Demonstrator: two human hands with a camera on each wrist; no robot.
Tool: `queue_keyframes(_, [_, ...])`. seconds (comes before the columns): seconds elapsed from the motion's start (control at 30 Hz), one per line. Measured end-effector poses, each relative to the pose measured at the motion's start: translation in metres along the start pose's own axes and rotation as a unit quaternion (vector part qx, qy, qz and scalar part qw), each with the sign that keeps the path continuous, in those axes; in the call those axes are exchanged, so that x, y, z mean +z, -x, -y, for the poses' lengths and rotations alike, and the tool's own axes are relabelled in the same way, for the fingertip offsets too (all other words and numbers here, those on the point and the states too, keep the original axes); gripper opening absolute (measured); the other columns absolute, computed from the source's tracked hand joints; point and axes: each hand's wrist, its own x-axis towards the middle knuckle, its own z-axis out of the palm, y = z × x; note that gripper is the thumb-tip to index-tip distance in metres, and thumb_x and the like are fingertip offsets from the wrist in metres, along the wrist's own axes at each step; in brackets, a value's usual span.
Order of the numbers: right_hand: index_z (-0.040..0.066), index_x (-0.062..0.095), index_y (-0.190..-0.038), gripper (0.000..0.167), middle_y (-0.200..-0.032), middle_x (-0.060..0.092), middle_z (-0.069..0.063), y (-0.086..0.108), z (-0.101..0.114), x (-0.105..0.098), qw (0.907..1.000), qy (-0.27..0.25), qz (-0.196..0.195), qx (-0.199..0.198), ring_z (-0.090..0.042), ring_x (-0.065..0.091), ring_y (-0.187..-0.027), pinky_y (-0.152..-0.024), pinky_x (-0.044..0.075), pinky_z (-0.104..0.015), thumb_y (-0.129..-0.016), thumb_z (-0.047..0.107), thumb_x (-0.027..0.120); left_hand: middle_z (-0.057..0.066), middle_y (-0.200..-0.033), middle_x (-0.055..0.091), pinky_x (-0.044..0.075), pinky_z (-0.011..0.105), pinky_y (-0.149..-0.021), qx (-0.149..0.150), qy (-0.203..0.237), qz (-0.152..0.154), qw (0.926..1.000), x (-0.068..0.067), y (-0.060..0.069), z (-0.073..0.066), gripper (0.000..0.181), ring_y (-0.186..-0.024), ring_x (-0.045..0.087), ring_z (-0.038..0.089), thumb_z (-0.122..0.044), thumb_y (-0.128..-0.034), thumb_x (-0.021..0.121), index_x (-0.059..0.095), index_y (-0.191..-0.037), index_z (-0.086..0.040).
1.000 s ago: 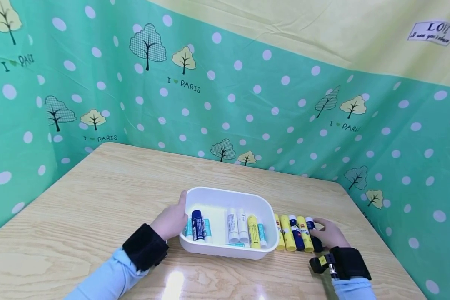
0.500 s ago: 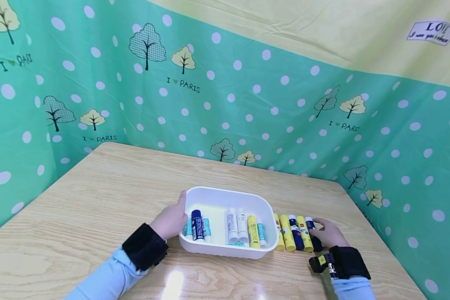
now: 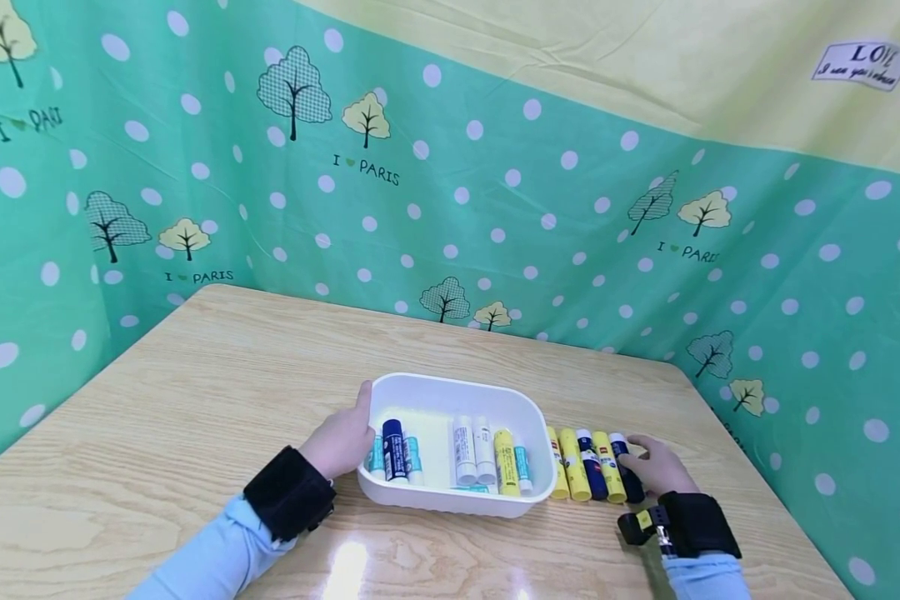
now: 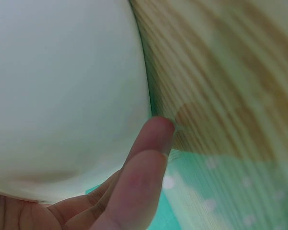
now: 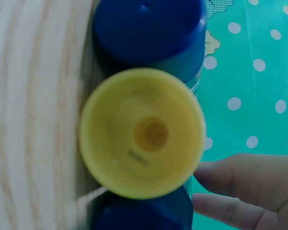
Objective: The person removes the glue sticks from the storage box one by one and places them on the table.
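My left hand holds the left end of a white plastic tub. In the left wrist view its fingers lie along the tub's outer wall. Right of the tub, several glue sticks lie side by side: yellow ones and navy ones. My right hand rests over the row's right end, touching the outermost navy glue stick. In the right wrist view, straight fingers touch the sticks from above, beside a yellow stick's hollow end. Part of that hand is out of view.
Inside the tub lie a navy glue stick, white ones, a yellow one and small turquoise ones. The wooden table extends around the tub. A green dotted cloth hangs behind it.
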Motion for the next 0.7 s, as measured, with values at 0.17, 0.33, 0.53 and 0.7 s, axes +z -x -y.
queue_keyframes(0.17, [-0.005, 0.030, -0.127, 0.057, -0.105, 0.047, -0.030, -0.001, -0.001, 0.000, 0.9997, 0.019, -0.015, -0.008, -0.031, 0.052, -0.083, -0.055, 0.046, -0.033, -0.085, 0.029, 0.045, 0.016, -0.072, 0.055, 0.037, 0.025, -0.045, 0.001, -0.001, -0.004, 1.0000, 0.000, 0.000, 0.000, 0.064, -0.051, 0.050, 0.016, -0.004, -0.0830, 0.038, 0.003, -0.135, 0.007])
queue_keyframes(0.33, [-0.005, 0.030, -0.127, 0.056, -0.107, 0.046, -0.032, 0.002, 0.000, -0.002, 0.9992, 0.027, -0.028, -0.013, -0.031, 0.052, -0.082, -0.055, 0.045, -0.032, -0.085, 0.028, 0.045, 0.017, -0.073, 0.056, 0.037, 0.024, -0.045, 0.004, -0.004, -0.007, 1.0000, 0.000, 0.000, 0.000, 0.064, -0.052, 0.050, 0.016, -0.004, -0.0829, 0.038, 0.004, -0.135, 0.007])
queue_keyframes(0.53, [-0.006, 0.030, -0.127, 0.056, -0.104, 0.048, -0.030, 0.007, 0.005, -0.008, 0.9978, 0.043, -0.044, -0.027, -0.027, 0.052, -0.077, -0.056, 0.042, -0.030, -0.086, 0.029, 0.044, 0.017, -0.073, 0.056, 0.037, 0.025, -0.044, 0.000, 0.004, -0.004, 1.0000, 0.002, -0.002, 0.002, 0.064, -0.051, 0.050, 0.016, -0.004, -0.0825, 0.038, 0.003, -0.135, 0.006])
queue_keyframes(0.7, [-0.006, 0.031, -0.127, 0.058, -0.105, 0.048, -0.030, 0.011, 0.011, -0.011, 0.9961, 0.055, -0.055, -0.041, -0.032, 0.052, -0.084, -0.061, 0.041, -0.034, -0.085, 0.032, 0.045, 0.017, -0.074, 0.056, 0.037, 0.025, -0.044, -0.002, 0.005, -0.005, 1.0000, 0.002, -0.003, 0.002, 0.064, -0.051, 0.050, 0.016, -0.005, -0.0824, 0.038, 0.002, -0.135, 0.006])
